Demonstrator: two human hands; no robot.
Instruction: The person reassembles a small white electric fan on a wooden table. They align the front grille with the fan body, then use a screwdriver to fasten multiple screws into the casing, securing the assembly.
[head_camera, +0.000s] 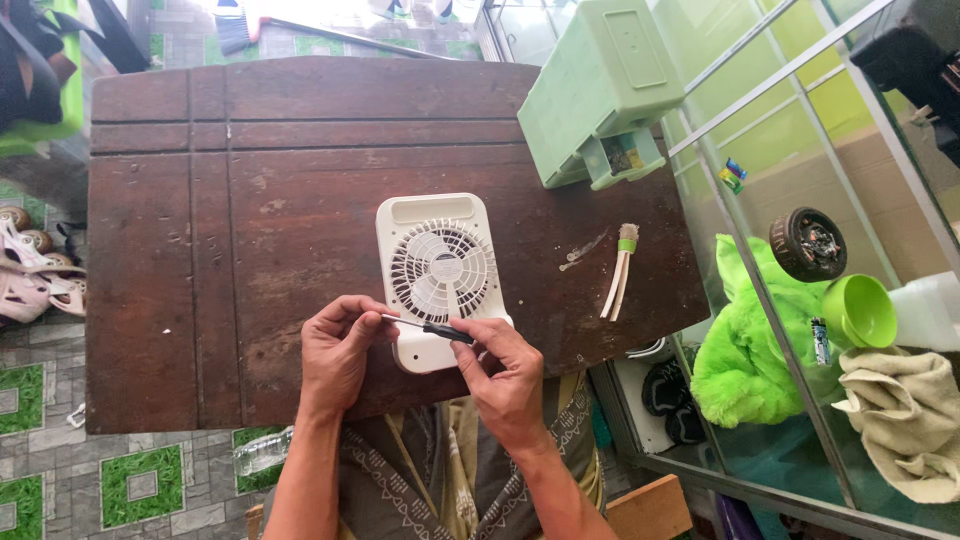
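Now my left hand and right hand both pinch a small black-handled screwdriver over the white plastic fan on the dark wooden table.

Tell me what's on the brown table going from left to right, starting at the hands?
Left hand → screwdriver held by both hands → right hand → small brush → green plastic box, farther back. The white fan overlaps the hands, so it is left out.

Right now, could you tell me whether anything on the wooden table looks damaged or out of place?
The green plastic box sits askew at the table's far right corner, its small drawer pulled open. The tabletop is scuffed and worn pale. The white fan looks intact; both hands hold a small screwdriver over it.
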